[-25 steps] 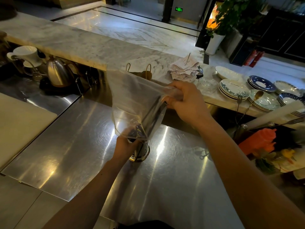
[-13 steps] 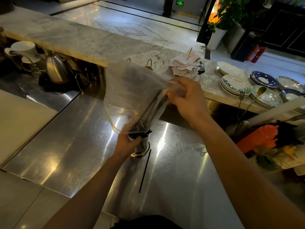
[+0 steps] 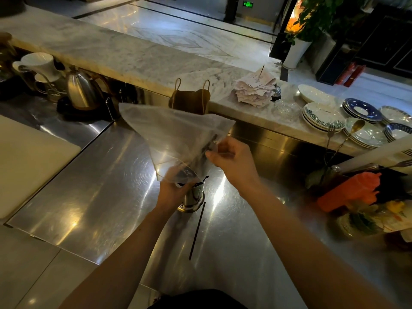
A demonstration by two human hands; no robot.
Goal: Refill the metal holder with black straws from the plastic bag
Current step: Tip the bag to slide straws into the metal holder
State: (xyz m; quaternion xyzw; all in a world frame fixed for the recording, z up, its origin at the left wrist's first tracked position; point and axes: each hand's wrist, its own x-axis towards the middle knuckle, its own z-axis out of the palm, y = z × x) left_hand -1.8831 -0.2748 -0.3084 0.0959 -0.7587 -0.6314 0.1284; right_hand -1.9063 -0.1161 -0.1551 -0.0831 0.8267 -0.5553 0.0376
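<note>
One black straw (image 3: pixel 197 230) has spilled onto the steel counter (image 3: pixel 100 197) beside the metal holder (image 3: pixel 194 195); we must recover it. Left hand (image 3: pixel 172 190) grips the plastic bag (image 3: pixel 176 134) mouth over the holder. Right hand (image 3: pixel 231 161) pinches its side, now lower. Few remaining straws (image 3: pixel 208 144) inside, we think; the film's murky.

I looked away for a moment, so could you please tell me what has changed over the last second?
One black straw slipped out and now lies on the steel counter beside the metal holder. The right hand came down along the plastic bag, still pinching it. The left hand still grips the bag's mouth at the holder, which stayed put.
</note>
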